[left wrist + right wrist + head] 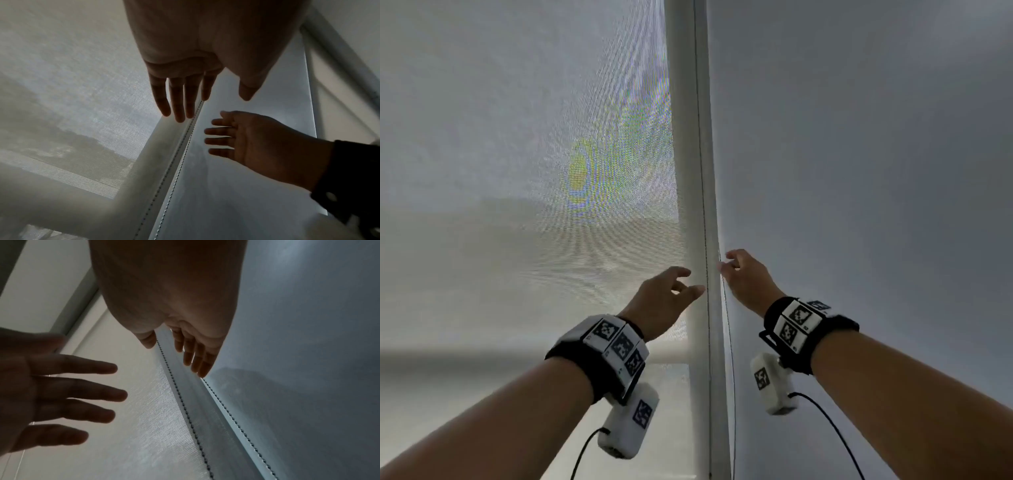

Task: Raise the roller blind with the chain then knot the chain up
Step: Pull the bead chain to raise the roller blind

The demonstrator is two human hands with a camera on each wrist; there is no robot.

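Fingers [179,104] of left hand [664,301] spreading loosely, holding nothing; right hand [746,277] reaching, relaxed, possibly touching thin beaded chain [185,408] hanging beside translucent white mesh roller blind [534,154].

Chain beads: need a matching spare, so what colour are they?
The chain has small silvery beads, clearest in the right wrist view.

Lowered translucent blind [527,205], taut bead chain [707,308]

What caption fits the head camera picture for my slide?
Both open hands, left hand and right hand, reach up toward the bead chain beside the roller blind.
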